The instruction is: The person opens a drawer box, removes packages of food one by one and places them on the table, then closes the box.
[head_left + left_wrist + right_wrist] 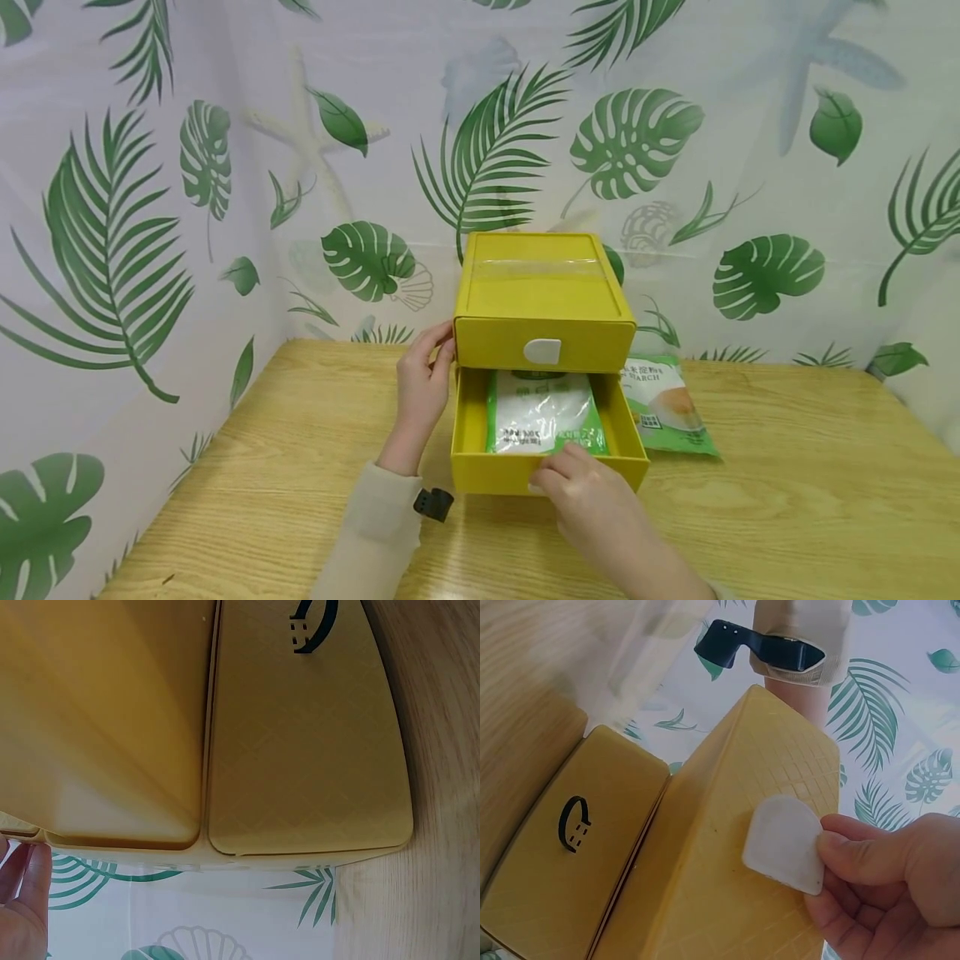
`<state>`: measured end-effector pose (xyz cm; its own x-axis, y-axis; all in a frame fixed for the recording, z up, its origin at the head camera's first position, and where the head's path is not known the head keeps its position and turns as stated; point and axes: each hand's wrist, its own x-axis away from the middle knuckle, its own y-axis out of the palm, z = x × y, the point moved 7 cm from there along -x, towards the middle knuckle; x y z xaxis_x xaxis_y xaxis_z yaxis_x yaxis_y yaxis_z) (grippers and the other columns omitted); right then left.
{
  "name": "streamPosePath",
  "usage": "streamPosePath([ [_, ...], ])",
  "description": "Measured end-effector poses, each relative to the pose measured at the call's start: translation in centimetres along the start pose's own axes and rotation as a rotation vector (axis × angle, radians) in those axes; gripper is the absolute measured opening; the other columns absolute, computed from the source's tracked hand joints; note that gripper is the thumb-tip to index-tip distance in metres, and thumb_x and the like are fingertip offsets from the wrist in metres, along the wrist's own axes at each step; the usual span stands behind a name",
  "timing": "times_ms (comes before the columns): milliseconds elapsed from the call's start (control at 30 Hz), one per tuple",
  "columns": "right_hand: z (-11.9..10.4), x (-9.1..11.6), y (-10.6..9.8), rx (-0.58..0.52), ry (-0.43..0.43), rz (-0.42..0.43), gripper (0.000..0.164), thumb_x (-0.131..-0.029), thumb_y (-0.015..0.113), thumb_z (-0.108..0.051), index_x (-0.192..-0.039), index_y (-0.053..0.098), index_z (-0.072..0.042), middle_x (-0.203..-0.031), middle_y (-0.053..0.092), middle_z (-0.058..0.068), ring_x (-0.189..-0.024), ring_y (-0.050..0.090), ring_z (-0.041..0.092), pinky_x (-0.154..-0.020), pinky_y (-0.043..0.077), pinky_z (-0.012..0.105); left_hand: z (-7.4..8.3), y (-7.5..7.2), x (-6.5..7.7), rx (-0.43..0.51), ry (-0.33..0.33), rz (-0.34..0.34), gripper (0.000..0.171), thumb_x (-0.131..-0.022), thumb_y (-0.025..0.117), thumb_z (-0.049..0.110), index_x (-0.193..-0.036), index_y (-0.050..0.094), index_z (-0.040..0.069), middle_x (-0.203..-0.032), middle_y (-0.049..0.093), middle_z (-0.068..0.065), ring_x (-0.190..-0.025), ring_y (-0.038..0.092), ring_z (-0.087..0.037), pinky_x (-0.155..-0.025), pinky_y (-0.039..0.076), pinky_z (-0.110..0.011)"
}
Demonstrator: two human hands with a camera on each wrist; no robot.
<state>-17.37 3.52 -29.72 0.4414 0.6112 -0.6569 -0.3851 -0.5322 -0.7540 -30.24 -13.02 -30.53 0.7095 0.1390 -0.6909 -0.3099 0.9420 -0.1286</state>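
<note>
A yellow drawer cabinet [547, 283] stands on the table. Its middle drawer [480, 475] is pulled out, with a white-and-green packet [543, 408] lying inside. At the drawer's front, my right hand [596, 500] pinches the white pull tab [784, 840] between thumb and fingers. My left hand [423, 375] rests straight fingers against the cabinet's left side, beside the top drawer [491, 342], which is closed. Below the pulled-out one, a closed bottom drawer [307, 750] with a black handle [574, 825] appears in both wrist views; the head view hides it.
Right of the cabinet, a second white-and-green packet [667, 404], marked starch, lies partly behind it. The wooden table [810, 500] meets a leaf-printed curtain [510, 125] at the back and left. A black strap [433, 504] is on the left wrist.
</note>
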Motion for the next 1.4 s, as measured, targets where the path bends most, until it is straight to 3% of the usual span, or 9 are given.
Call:
streamPosePath([
  [467,-0.6,0.5,-0.6,-0.001,-0.039,0.035,0.034,-0.048,0.068,0.022,-0.068,0.065,-0.005,-0.070,0.059,0.001,-0.065,0.050,0.014,-0.055,0.047,0.017,0.2,0.0,-0.1,-0.009,0.009,0.005,0.024,-0.089,0.049,0.002,-0.110,0.058,-0.005,-0.107,0.058,-0.016,-0.095,0.056,-0.023,-0.072,0.052,-0.026],
  [1200,-1.5,1.1,-1.0,0.020,-0.079,-0.029,0.030,-0.049,0.073,0.012,-0.072,0.065,-0.006,-0.073,0.058,0.000,-0.068,0.051,0.013,-0.062,0.048,0.020,0.3,0.0,0.0,-0.007,-0.003,-0.004,0.024,-0.089,0.049,0.002,-0.111,0.057,-0.005,-0.108,0.058,-0.015,-0.096,0.056,-0.023,-0.072,0.051,-0.026],
  [1400,-1.8,1.3,-1.1,0.013,-0.110,-0.009,0.031,-0.048,0.075,0.011,-0.071,0.064,-0.007,-0.071,0.058,0.000,-0.067,0.050,0.013,-0.061,0.047,0.019,0.3,0.0,0.0,-0.005,0.003,0.000,0.024,-0.089,0.049,0.001,-0.111,0.058,-0.005,-0.108,0.058,-0.016,-0.096,0.056,-0.024,-0.072,0.052,-0.027],
])
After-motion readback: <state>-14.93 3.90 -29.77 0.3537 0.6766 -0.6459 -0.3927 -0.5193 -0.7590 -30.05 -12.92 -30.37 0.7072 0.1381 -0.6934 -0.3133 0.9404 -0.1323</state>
